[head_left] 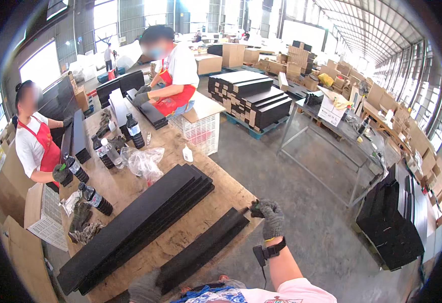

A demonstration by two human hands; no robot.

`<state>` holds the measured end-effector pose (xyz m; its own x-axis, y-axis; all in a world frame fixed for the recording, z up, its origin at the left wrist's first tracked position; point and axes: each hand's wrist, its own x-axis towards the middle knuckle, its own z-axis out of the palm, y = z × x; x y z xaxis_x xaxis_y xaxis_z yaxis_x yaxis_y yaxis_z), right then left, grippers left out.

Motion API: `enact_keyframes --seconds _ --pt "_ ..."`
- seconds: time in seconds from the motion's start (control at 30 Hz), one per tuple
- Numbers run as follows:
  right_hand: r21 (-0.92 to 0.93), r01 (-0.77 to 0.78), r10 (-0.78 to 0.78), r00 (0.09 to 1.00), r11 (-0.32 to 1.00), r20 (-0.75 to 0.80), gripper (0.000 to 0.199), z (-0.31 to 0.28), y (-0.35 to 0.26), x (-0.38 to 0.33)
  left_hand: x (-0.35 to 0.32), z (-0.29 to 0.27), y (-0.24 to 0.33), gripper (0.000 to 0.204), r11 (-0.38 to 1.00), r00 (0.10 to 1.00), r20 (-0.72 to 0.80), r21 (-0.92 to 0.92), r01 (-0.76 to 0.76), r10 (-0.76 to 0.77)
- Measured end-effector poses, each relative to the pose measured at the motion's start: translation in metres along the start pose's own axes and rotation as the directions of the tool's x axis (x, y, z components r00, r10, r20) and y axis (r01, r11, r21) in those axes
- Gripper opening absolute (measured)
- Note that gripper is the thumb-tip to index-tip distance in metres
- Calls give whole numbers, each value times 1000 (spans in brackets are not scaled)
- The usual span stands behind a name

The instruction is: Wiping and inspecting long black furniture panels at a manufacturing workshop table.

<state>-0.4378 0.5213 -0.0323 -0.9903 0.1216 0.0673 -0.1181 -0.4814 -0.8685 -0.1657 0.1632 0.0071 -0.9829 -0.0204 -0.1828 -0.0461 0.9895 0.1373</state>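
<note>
A single long black board [203,246] lies along the near edge of the wooden worktable. At its far right end is my right hand [268,218] in a dark grey knitted glove, fingers curled together by the board's corner; what they pinch, if anything, is too small to make out. My left hand [145,288], also gloved, is at the board's near left end, blurred at the lower rim, its fingers not distinguishable. Just beyond lies a stack of several long black boards [137,227]. Around my right wrist is a black strap with a small device [261,254].
On the worktable [226,189] are dark bottles [95,198], a plastic bag [145,162], a small white bottle [187,153] and rags [82,224]. Two co-workers in red aprons [49,146] handle black boards across it. Right stand a metal table [327,121] and stacked black boards [395,222].
</note>
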Motion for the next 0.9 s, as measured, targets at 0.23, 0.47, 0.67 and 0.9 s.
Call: enact_keyframes --seconds 0.23,0.47,0.67,0.9 --pt "273 -36 43 999 961 -20 17 37 -1 -46 10 -4 -41 42 737 1000 -26 -675 -28 14" --pt "200 -806 570 546 557 613 30 101 78 -138 39 -3 -32 53 999 992 -118 36 -39 43" --pt "161 -799 491 499 579 714 26 94 92 -58 25 -6 -38 64 985 903 -420 -172 14 -86" --pt "591 -139 25 980 795 197 25 -34 56 93 47 -5 10 81 975 966 -236 -165 -146 105"
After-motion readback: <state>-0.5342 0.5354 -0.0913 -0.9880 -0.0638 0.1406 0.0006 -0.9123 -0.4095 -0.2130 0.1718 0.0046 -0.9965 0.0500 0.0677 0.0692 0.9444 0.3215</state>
